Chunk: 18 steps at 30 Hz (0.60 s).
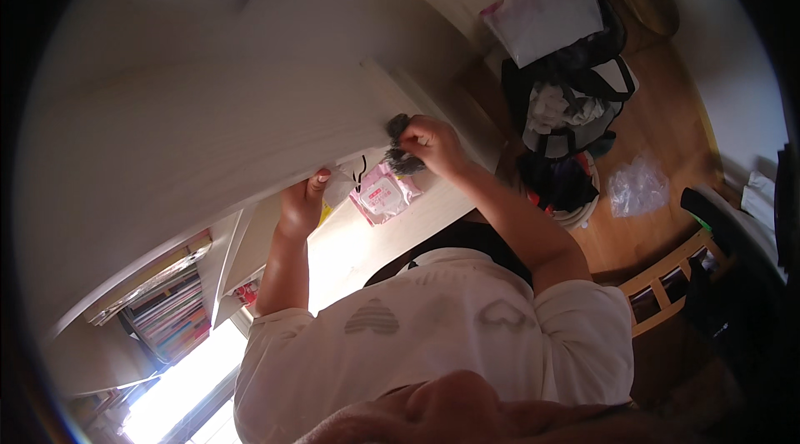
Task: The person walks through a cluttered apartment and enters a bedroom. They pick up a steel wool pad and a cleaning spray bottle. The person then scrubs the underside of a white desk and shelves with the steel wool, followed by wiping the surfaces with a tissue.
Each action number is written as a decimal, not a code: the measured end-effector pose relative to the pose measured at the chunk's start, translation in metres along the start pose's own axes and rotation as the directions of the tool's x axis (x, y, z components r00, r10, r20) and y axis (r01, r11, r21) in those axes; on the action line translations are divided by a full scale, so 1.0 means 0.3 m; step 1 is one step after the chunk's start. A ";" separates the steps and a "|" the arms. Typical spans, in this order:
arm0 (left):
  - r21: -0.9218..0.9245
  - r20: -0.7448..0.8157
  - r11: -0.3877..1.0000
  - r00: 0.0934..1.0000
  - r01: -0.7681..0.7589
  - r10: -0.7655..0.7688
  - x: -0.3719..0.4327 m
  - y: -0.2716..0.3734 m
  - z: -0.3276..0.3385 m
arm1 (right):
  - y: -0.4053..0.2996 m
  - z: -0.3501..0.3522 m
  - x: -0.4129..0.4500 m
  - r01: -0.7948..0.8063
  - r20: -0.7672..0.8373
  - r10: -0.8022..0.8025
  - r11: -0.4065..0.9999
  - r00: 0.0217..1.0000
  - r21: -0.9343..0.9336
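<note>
My right hand (431,141) pinches a dark grey fluffy cloth or duster (403,156) beside the corner of a large pale panel (250,113), which looks like a cabinet door or side. My left hand (304,197) is at the lower edge of that panel with its thumb up; its fingers are partly hidden behind the edge, so its grip is unclear. Between the hands, a pink pack of wipes (382,197) with a white lid lies on a pale surface (425,219). A whitish translucent item (337,186) and a thin black cord (361,174) are close to my left hand.
Books (169,313) stand on a shelf at the lower left, near a bright window (187,375). On the wooden floor (675,113) at the right are a black and grey bag (572,110), a bin (587,194) with dark contents and a clear plastic bag (637,188). A wooden chair (662,288) stands at the lower right.
</note>
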State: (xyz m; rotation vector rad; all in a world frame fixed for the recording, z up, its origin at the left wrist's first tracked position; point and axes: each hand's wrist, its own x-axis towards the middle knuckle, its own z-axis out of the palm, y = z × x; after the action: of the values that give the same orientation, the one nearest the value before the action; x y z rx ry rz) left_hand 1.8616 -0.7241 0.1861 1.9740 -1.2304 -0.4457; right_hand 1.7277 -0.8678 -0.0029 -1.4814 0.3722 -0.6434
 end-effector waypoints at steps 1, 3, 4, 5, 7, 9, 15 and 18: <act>0.003 -0.012 1.000 1.000 -0.010 0.010 0.001 0.002 0.006 | 0.063 0.010 -0.013 -0.094 -0.013 0.095 0.993 0.995 0.065; -0.005 0.035 1.000 0.999 0.028 -0.028 -0.015 -0.016 -0.021 | 0.070 0.002 -0.006 -0.275 0.019 0.277 0.940 0.961 0.201; -0.009 0.058 0.999 0.997 0.047 -0.047 -0.023 -0.023 -0.030 | 0.068 0.011 -0.011 -0.236 0.018 0.239 0.940 0.971 0.248; 0.011 0.043 0.999 0.998 0.039 -0.039 -0.020 -0.024 -0.028 | -0.006 0.020 0.016 -0.189 0.017 0.192 0.937 0.981 0.293; 0.055 0.037 0.998 0.998 0.039 -0.042 -0.029 -0.015 -0.034 | -0.062 0.046 0.040 -0.150 0.023 0.151 0.932 0.988 0.330; 0.030 0.039 0.999 0.999 0.020 -0.022 -0.005 -0.008 -0.022 | 0.080 0.019 0.048 -0.298 0.099 0.281 0.912 0.955 0.283; 0.017 0.025 1.000 1.000 0.004 -0.005 -0.022 -0.032 -0.029 | -0.091 -0.019 0.095 -0.206 0.214 0.173 0.968 0.962 0.145; 0.000 0.036 1.000 0.999 0.007 -0.007 -0.003 -0.016 -0.015 | 0.146 -0.049 0.068 -0.307 0.201 0.295 0.951 0.934 0.027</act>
State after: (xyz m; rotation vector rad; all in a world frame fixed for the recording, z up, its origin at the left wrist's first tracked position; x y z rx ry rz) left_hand 1.8668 -0.7201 0.1853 1.9787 -1.2462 -0.4860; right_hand 1.7421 -0.8932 -0.0440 -1.3820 0.4149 -0.2590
